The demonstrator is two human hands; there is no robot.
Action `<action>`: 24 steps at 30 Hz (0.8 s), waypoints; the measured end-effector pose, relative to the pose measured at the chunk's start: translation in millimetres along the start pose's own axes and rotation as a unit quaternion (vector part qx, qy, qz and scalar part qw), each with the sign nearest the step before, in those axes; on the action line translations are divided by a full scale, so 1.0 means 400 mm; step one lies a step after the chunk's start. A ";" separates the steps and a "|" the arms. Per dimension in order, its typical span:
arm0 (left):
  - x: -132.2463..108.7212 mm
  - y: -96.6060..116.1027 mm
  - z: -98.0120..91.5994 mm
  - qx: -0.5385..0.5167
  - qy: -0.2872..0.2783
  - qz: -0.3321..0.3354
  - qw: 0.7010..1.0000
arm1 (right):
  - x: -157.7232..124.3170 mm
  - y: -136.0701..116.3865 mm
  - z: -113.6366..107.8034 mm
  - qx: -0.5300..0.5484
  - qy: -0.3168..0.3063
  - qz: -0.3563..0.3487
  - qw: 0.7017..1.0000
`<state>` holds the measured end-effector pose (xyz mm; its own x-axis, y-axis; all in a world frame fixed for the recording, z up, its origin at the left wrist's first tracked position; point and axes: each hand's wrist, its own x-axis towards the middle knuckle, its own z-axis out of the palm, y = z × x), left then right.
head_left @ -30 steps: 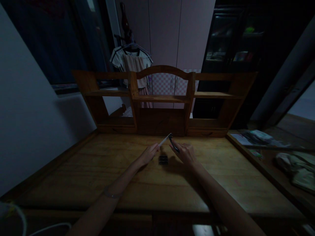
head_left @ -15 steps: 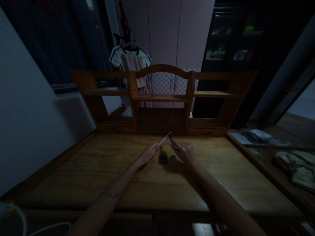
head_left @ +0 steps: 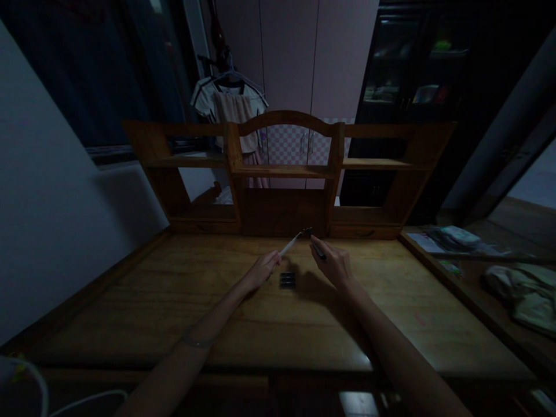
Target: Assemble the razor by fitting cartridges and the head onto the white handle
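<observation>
My left hand (head_left: 263, 270) is closed round the lower end of a slim white stick that looks like a toothbrush (head_left: 289, 245), tilted up to the right. In my right hand (head_left: 334, 262) is a dark-handled razor (head_left: 320, 251), its head (head_left: 307, 231) pointing up and away from me. The stick's far tip lies close beside the razor head; I cannot tell whether they touch. Below and between both hands, a small black case (head_left: 287, 281) with several slots, perhaps for blades, rests on the wooden desk (head_left: 182, 301).
A wooden shelf unit (head_left: 284, 172) stands along the desk's back edge. Bagged items (head_left: 456, 237) and a pale green cloth bag (head_left: 532, 295) lie to the right. A white cable (head_left: 39, 379) hangs at lower left. Clothes (head_left: 230, 104) hang behind.
My right hand has shifted slightly right with the razor, so its head has moved a little away from the white stick's tip. The left hand has barely moved.
</observation>
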<state>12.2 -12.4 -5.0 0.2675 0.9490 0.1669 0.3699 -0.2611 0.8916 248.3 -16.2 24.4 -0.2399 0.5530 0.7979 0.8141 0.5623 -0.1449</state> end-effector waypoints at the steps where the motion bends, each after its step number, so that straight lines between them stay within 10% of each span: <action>1: 0.001 -0.001 -0.001 -0.008 0.001 -0.007 1.000 | -0.001 0.001 0.001 0.004 -0.005 -0.002 1.000; 24: 0.005 -0.013 0.002 -0.025 -0.002 -0.015 1.000 | -0.016 -0.014 0.029 -0.067 -0.091 -0.072 0.991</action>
<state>11.6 -9.2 -9.6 0.2608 0.9556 0.1371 0.3325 -0.2222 0.9166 238.9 -15.7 13.3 -0.4400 0.5820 0.6839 0.8245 0.5636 0.0508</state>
